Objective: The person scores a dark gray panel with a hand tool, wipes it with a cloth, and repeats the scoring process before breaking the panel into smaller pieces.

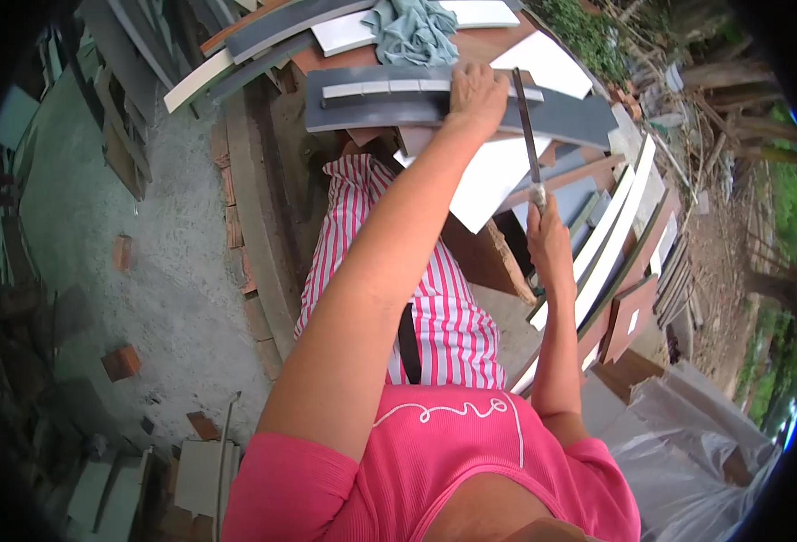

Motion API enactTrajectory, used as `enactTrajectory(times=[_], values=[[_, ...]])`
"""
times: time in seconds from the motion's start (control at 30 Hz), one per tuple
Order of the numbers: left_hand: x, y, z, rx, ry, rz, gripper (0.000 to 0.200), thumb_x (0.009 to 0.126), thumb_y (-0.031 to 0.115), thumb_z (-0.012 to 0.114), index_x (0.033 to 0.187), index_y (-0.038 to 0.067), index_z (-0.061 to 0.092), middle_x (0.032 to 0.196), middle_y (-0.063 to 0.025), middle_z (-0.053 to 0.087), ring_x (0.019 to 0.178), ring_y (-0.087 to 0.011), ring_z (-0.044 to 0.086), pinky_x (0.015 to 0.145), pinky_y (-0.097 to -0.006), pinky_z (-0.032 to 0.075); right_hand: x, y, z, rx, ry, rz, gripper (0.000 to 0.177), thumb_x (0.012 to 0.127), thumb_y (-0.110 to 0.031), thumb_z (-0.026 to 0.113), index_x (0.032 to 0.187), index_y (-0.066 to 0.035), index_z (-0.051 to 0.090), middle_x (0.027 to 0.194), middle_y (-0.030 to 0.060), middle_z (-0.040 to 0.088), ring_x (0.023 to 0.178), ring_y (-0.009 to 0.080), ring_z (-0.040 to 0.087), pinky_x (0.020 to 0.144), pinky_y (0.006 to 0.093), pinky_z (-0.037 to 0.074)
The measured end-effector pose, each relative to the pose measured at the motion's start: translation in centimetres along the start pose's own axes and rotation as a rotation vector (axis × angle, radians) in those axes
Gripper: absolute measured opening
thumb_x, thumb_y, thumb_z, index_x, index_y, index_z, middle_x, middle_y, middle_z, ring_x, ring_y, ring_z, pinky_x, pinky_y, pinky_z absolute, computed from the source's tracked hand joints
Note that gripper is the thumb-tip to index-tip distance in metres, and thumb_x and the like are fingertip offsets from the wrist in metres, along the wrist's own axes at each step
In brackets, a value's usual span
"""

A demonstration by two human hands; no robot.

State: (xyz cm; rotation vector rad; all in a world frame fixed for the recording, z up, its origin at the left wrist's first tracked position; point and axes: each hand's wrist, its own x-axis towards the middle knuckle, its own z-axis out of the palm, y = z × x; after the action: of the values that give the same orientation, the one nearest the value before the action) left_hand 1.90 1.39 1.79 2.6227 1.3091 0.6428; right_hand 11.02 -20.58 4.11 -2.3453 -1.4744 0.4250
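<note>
My left hand (480,98) is closed over a narrow white strip (385,88) with cross marks, pressing it onto a long grey board (362,110). In my right hand (549,237) is the pale handle of a long, thin, dark blade (526,126), a saw or file. The blade points away from me, and its far end lies beside the strip's right part, just right of my left hand. A crumpled blue-green cloth (412,32) lies beyond the grey board.
White panels (498,181) and brown boards are stacked under the grey board and to the right. Bricks (121,363) lie on the concrete floor (177,208) at left. Clear plastic sheeting (696,452) is at lower right. More panels lean at upper left.
</note>
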Motion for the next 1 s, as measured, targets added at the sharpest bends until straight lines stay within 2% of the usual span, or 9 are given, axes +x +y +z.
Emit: enactTrajectory(times=[0.07,0.13,0.3,0.37,0.47,0.67,0.83,0.9,1.0], values=[[-0.1,0.1,-0.1,0.011,0.044,0.007,0.025,0.086,0.025,0.064,0.106,0.009,0.062,0.111,-0.0129,0.058,0.111,-0.0315,0.050,0.090,-0.0453,0.039,-0.2,-1.1,-0.3,0.017,-0.027,0.048,0.031,0.101,-0.028,0.040,0.117,-0.002,0.044,0.061,0.0157,0.057,0.045,0.0256,0.057,0.044,0.0380,0.045],[0.2,-0.1,-0.3,-0.020,0.029,-0.036,0.025,0.086,0.024,0.064,0.105,0.009,0.062,0.110,-0.0129,0.058,0.111,-0.0309,0.050,0.090,-0.0452,0.039,-0.1,-4.2,-2.0,0.174,-0.138,0.213,0.027,0.099,-0.024,0.042,0.108,0.002,0.045,0.077,0.0330,0.061,0.073,0.0515,0.060,0.060,0.0559,0.044],[0.0,-0.2,-0.5,0.014,0.016,-0.023,0.023,0.086,0.024,0.065,0.102,0.008,0.063,0.109,-0.0124,0.058,0.109,-0.0296,0.051,0.087,-0.0437,0.040,0.6,-2.2,-0.6,0.146,-0.110,0.094,0.031,0.099,-0.026,0.042,0.109,0.004,0.044,0.069,0.0288,0.061,0.056,0.0405,0.062,0.048,0.0464,0.047],[-0.1,-0.2,-0.9,-0.001,0.013,-0.017,0.023,0.086,0.024,0.064,0.102,0.008,0.063,0.109,-0.0124,0.058,0.109,-0.0294,0.051,0.087,-0.0436,0.040,0.4,-2.8,-1.5,0.224,-0.195,0.186,0.028,0.100,-0.029,0.044,0.108,-0.002,0.047,0.060,0.0063,0.052,0.043,0.0159,0.051,0.041,0.0321,0.044],[-0.2,-0.2,-1.1,-0.015,0.011,-0.005,0.023,0.086,0.024,0.064,0.102,0.007,0.063,0.109,-0.0125,0.058,0.109,-0.0294,0.051,0.087,-0.0433,0.041,0.3,-3.1,-1.8,0.265,-0.239,0.179,0.028,0.100,-0.029,0.044,0.107,-0.002,0.046,0.059,0.0044,0.050,0.044,0.0140,0.049,0.040,0.0308,0.043],[-0.4,-0.6,-0.8,-0.025,0.053,0.038,0.024,0.086,0.024,0.064,0.102,0.007,0.062,0.108,-0.0130,0.058,0.108,-0.0301,0.052,0.087,-0.0435,0.041,1.5,-1.8,-2.0,0.236,-0.250,0.190,0.031,0.100,-0.029,0.045,0.114,-0.002,0.046,0.059,0.0054,0.050,0.044,0.0152,0.051,0.041,0.0323,0.044],[-0.4,-0.5,-0.8,-0.018,0.075,0.039,0.024,0.085,0.024,0.065,0.102,0.007,0.061,0.107,-0.0137,0.058,0.108,-0.0303,0.052,0.086,-0.0440,0.040,2.7,0.9,0.5,0.021,-0.094,-0.020,0.033,0.100,-0.029,0.044,0.118,-0.001,0.044,0.060,0.0079,0.051,0.045,0.0200,0.053,0.045,0.0335,0.047],[-0.5,-0.3,-1.0,-0.021,0.060,0.027,0.025,0.084,0.023,0.066,0.102,0.006,0.061,0.107,-0.0137,0.058,0.108,-0.0299,0.052,0.086,-0.0444,0.040,3.5,-0.2,1.6,0.169,-0.066,0.010,0.029,0.098,-0.025,0.047,0.115,-0.001,0.047,0.073,0.0233,0.061,0.069,0.0445,0.061,0.072,0.0512,0.048],[-0.6,-0.3,-1.1,-0.015,0.047,0.012,0.025,0.084,0.024,0.066,0.102,0.007,0.061,0.107,-0.0133,0.058,0.108,-0.0297,0.052,0.086,-0.0444,0.040,5.3,-0.4,2.8,0.409,-0.050,0.007,0.028,0.098,-0.023,0.046,0.115,-0.002,0.044,0.078,0.0236,0.061,0.066,0.0394,0.063,0.069,0.0481,0.050]])
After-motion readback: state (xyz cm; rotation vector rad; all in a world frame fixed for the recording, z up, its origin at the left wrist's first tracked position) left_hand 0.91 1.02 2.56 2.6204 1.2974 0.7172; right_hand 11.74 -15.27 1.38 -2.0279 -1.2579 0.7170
